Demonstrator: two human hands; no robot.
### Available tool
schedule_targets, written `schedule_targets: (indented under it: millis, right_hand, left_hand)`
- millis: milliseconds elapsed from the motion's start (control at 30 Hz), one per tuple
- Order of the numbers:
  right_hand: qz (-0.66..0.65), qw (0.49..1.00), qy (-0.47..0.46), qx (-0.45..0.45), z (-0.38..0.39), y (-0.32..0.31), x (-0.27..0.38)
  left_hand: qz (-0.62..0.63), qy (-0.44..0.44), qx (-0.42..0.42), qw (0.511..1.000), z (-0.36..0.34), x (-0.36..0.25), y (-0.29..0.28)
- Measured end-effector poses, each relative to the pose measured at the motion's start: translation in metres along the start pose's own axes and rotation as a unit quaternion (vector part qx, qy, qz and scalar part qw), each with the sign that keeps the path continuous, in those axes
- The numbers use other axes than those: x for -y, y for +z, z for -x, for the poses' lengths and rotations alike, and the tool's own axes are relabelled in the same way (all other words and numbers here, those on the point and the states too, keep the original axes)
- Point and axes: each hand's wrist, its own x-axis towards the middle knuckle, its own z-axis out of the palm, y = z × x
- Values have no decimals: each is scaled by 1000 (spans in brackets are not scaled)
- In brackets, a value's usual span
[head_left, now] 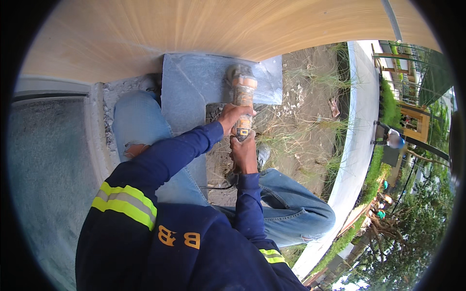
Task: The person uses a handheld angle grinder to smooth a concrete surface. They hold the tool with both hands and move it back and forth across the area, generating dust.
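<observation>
An orange and dark angle grinder (244, 92), coated in dust, lies lengthwise away from me with its head over a grey stone slab (187, 80). My left hand (234, 118) wraps round the middle of its body. Closer to me, my right hand (244, 153) grips the rear end of the tool. Its disc side is turned toward the slab, but the disc itself is hard to make out. A dark cord (216, 187) shows near my right wrist. The L-shaped slab runs along the foot of a wood-grained panel (194, 29).
My bent knees in jeans flank the work. Sandy soil (306, 131) with grass tufts and stone chips spreads to the right, bounded by a pale concrete kerb (357, 116). A dark grey surface (53, 169) lies left. Farther right are a person (394, 140), trees and a wooden structure (415, 121).
</observation>
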Motion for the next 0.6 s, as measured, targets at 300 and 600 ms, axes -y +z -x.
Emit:
schedule_targets:
  millis: [300,600]
  right_hand:
    - [48,997,-42,48,13,-2,14]
    - [55,998,-21,25,22,-3,9]
  left_hand:
    - [38,17,-66,997,31,0,-11]
    - [26,16,-44,999,31,4,-6]
